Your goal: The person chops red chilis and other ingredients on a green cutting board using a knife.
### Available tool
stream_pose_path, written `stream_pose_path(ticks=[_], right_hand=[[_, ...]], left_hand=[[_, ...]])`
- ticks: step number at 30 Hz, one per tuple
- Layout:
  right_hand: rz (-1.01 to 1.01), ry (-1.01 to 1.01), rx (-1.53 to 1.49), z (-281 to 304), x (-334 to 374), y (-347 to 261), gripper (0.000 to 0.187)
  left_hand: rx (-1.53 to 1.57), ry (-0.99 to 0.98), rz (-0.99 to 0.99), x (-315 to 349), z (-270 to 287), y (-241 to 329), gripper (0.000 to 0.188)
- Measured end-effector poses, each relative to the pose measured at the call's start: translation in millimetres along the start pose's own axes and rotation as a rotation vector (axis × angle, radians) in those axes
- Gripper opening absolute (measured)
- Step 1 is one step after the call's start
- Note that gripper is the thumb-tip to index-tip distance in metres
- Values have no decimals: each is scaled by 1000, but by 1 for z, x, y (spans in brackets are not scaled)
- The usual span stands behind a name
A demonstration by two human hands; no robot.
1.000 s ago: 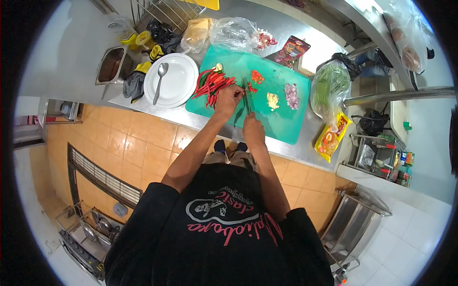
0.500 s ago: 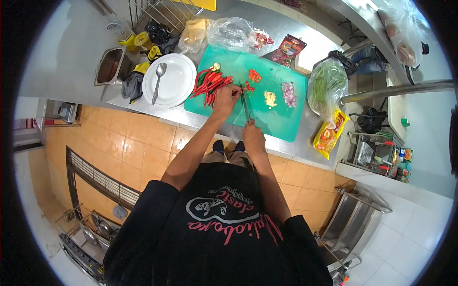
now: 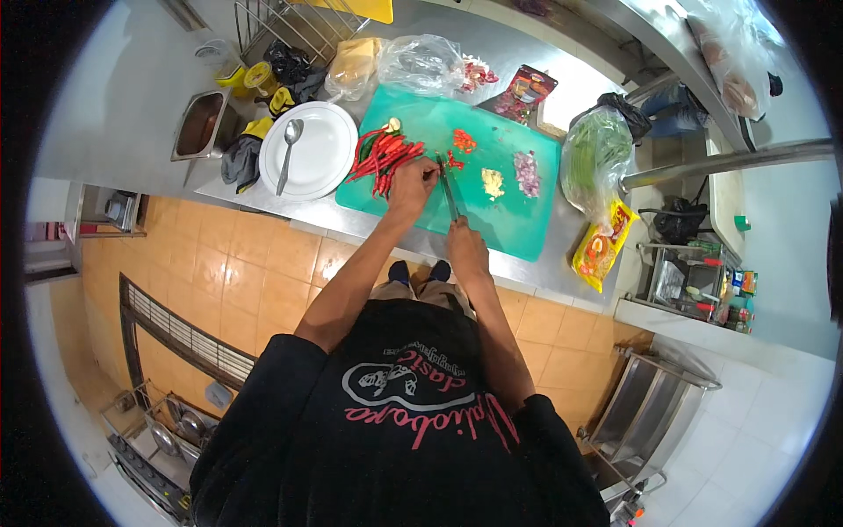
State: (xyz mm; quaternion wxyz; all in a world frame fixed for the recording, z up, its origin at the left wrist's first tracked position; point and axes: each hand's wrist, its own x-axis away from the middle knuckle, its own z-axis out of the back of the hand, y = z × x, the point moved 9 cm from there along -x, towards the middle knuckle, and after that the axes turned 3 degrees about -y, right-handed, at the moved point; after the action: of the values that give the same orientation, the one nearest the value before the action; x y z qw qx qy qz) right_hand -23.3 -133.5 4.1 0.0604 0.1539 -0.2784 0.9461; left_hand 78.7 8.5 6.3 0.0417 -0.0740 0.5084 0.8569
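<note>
On a green cutting board, my right hand grips the handle of a knife, its blade pointing away from me. My left hand is closed in a pinch just left of the blade, on what seems to be a red chili, mostly hidden by the fingers. Whole red chilies lie in a pile beside that hand, with a pale garlic clove at their far end. Cut chili bits sit by the knife tip, and more chopped chili lies beyond. Chopped garlic and diced shallot form heaps on the right.
Left of the board is a white plate with a spoon, near a metal container. Plastic bags and a dark red pouch stand behind. Bagged green vegetables and a yellow packet lie right; a metal bar juts in.
The view has shifted slightly, so the counter sits a little farther left. Both hands keep nearly the same place on the board, and the knife blade has tilted slightly.
</note>
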Motion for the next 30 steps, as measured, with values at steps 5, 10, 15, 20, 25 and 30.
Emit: stream_pose_path(ticks=[5,10,15,20,25,30], right_hand=[[-31,-19,-60,7,8,8,30],[-7,-19,-56,9,10,1,30],[-4,-16,-36,2,12,-1,30],[-28,-28,52,-5,13,5,29],[12,22,16,-5,-6,-7,30],[-26,-12,35,-5,7,-4,28]], left_hand=[[10,7,-1,1,2,7,11],[-55,15,18,2,2,-1,11],[1,25,2,2,2,-4,11],[35,5,22,2,-1,-7,11],[54,29,13,0,-2,-5,10],[17,51,-34,4,3,2,11]])
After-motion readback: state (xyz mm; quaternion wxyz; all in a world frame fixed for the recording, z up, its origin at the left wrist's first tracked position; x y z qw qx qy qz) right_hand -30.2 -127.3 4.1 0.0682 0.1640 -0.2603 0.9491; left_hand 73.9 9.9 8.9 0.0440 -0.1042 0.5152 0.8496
